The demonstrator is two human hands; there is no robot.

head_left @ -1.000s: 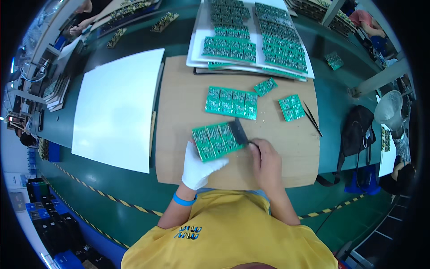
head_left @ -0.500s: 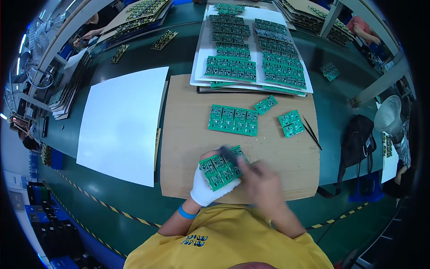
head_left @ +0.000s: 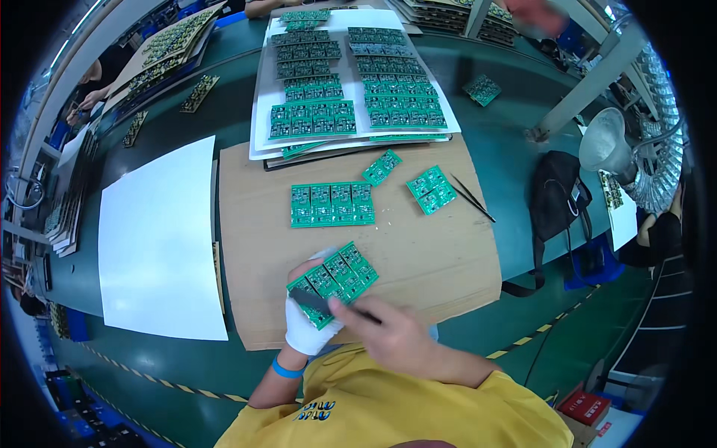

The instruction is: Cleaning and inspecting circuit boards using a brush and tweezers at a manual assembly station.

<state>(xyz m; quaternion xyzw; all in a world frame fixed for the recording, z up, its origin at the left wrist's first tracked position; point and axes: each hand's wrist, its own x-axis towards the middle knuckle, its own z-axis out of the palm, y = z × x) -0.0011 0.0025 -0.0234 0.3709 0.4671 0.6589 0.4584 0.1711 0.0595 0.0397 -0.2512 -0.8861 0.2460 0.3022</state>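
1. Workbench (head_left: 511, 224), dark green, runs wide across the room. On it, in front of the person, lies a brown cardboard sheet (head_left: 258, 246), with a big white sheet (head_left: 160, 246) just left of it.
2. At the cardboard's far edge, a white-topped stack (head_left: 351, 82) bears two columns of green circuit boards (head_left: 403, 86).
3. From where I stand, the left hand (head_left: 305, 328), in a white glove, curls under and around a board, supporting it. The bare right hand (head_left: 392, 336) is closed on the handle of a black flat brush (head_left: 310, 300).
4. That four-section circuit board (head_left: 343, 276) sits slanted above the cardboard's near part, with the brush across its near-left end. I judge the work on it to be midway; whether its other sections, or the stacked boards, are finished I cannot tell.
5. Apart from the hands lie a long four-section board (head_left: 332, 205), a squarish board (head_left: 432, 190) and a small board (head_left: 382, 167), none being handled.
6. Dark tweezers (head_left: 473, 198) rest beside the squarish board, untouched.
7. Smallest of all is the printing: a mark on the yellow shirt (head_left: 448, 403) and pale characters on a red box (head_left: 584, 407). I make out no brand.
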